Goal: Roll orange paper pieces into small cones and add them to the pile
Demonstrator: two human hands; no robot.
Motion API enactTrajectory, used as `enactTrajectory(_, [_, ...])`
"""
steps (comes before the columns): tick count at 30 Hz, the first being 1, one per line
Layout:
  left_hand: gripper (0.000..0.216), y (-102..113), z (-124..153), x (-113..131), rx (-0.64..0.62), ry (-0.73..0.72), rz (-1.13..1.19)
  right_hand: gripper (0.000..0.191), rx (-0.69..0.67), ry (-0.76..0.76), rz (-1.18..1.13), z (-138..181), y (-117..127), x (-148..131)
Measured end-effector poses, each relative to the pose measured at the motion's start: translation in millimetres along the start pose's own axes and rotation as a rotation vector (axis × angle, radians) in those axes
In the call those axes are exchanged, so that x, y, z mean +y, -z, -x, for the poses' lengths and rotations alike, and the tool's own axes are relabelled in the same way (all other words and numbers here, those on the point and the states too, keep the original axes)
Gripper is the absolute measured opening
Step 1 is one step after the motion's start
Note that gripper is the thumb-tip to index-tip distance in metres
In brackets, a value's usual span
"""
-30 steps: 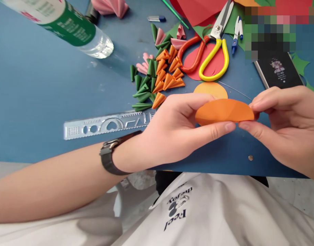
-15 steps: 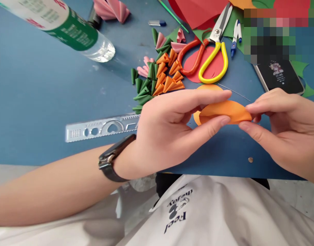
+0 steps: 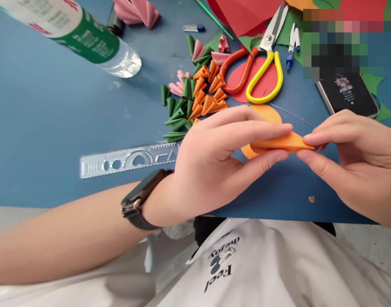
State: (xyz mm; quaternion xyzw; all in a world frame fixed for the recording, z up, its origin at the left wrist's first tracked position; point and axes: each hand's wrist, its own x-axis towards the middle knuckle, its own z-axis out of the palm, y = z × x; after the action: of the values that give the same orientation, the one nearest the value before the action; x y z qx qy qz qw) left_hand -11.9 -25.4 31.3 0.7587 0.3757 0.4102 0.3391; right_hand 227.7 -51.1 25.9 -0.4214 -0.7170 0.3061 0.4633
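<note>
Between my hands is a piece of orange paper [image 3: 289,141], rolled into a narrow, tapering shape. My left hand [image 3: 214,157], with a black watch at the wrist, grips its wide left part between thumb and fingers. My right hand [image 3: 352,153] pinches the narrow right tip. Behind the left fingers an orange paper disc [image 3: 267,114] lies on the blue table, partly hidden. Rolled orange paper cones [image 3: 200,87] and green paper cones [image 3: 178,108] are heaped just beyond my left hand, with a few pink ones among them.
Scissors [image 3: 268,47] with red and yellow handles rest on red and green paper. A phone [image 3: 349,94] lies at the right, beside pens [image 3: 290,55]. A clear ruler [image 3: 128,158] is at the left, below a bottle [image 3: 90,38]. A needle [image 3: 291,115] lies beyond my hands.
The orange paper has been rolled tighter: its open, rounded mouth has narrowed into a slim taper. My left fingers have closed further over it, while the right hand keeps its pinch.
</note>
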Motion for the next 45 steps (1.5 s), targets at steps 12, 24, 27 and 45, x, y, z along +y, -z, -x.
enactTrajectory(12, [0.010,2,-6,2,-0.087,-0.018,0.048,0.029,-0.081,-0.072,-0.091,-7,2,-3])
enactTrajectory(24, [0.012,5,-5,3,-0.073,0.176,0.109,0.028,0.081,-0.182,-0.009,-10,7,-7])
enactTrajectory(27, [0.016,4,-7,2,-0.129,0.205,0.259,0.022,0.028,-0.225,-0.093,-8,7,-3])
enactTrajectory(45, [0.034,3,-8,4,-0.205,0.407,0.563,0.026,-0.081,-0.313,-0.252,-8,4,-4])
